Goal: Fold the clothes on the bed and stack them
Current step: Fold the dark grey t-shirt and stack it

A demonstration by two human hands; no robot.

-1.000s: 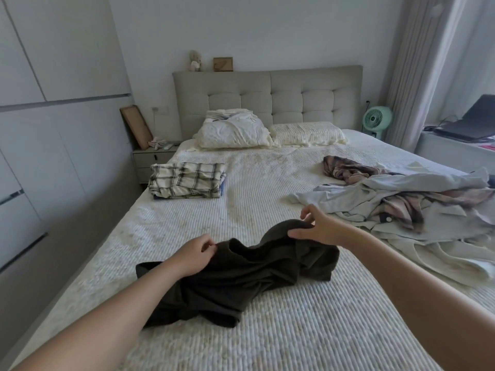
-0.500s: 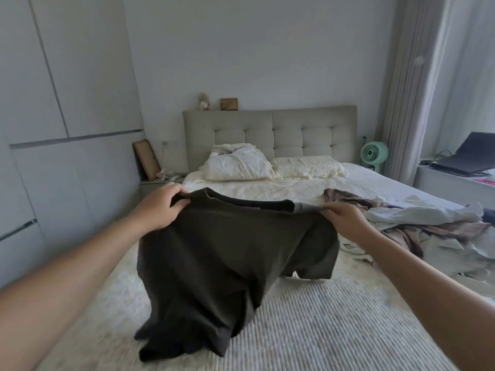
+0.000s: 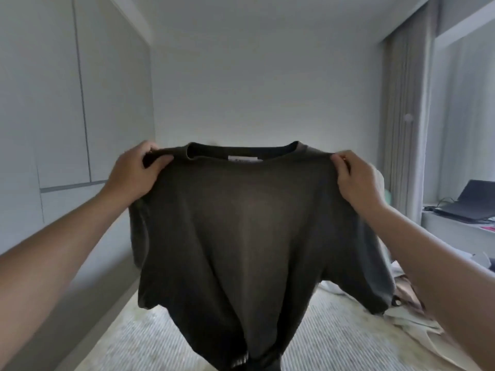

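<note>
T-shirt [image 3: 249, 223] hangs vertical, collar up, both hands pinching shoulders.

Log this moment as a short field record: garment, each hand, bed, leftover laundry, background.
garment: dark T-shirt, held up spread, collar on top
left hand: grips the left shoulder
right hand: pinches the right shoulder
bed: ribbed cover, under the shirt's hem
leftover laundry: unfolded clothes at right
background: laptop open on the ledge
</note>
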